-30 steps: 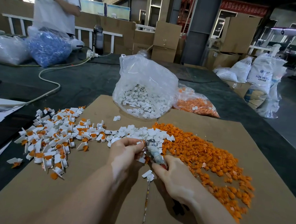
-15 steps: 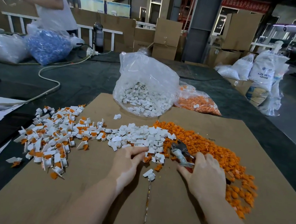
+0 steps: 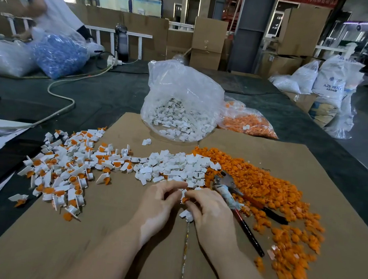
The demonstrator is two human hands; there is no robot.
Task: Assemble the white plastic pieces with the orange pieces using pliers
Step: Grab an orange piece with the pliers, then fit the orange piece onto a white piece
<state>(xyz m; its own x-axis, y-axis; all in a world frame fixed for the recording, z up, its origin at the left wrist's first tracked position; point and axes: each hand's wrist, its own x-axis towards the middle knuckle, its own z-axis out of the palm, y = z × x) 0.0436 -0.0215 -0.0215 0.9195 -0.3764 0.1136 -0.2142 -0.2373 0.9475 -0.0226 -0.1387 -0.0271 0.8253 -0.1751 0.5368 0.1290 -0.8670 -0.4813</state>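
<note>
While both hands pinch one small white-and-orange plastic piece between them, left hand and right hand touch. Red-handled metal pliers lie loose just right of the right hand, handles pointing toward her.

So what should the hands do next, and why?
Probably the right hand should reach for the pliers. Both hands pinch a small white and orange piece between them, the left hand steadying it, and the pliers lie free on the cardboard just right of it. The piece likely needs squeezing.

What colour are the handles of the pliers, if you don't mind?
Black with red, on the pliers; head view.
</note>
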